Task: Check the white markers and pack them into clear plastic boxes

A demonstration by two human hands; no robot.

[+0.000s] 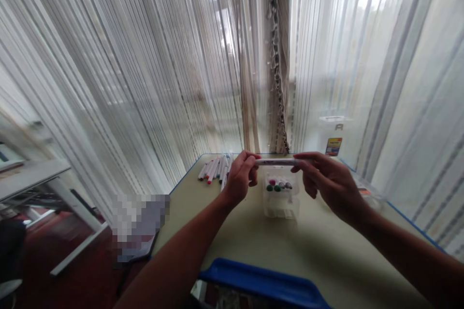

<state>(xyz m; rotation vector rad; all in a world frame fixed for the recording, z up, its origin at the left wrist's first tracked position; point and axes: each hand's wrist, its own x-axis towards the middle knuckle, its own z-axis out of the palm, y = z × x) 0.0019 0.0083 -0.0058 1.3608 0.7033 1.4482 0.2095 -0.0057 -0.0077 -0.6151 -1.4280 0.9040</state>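
A white marker [277, 161] is held level between both hands, above a clear plastic box [281, 205]. My left hand [241, 176] pinches its left end. My right hand [326, 181] pinches its right end. Inside the box stand several markers [279, 185] with coloured caps upward: pink, green, grey. Both hands hover over the beige table [253, 236], a little above the box's open top.
Several loose white markers [215, 169] lie at the table's far left edge. A blue chair back [261, 282] is at the near edge. Sheer curtains hang behind. A clear tub with a label [333, 142] stands at the far right; a clear plastic bag [369, 192] lies beside my right wrist.
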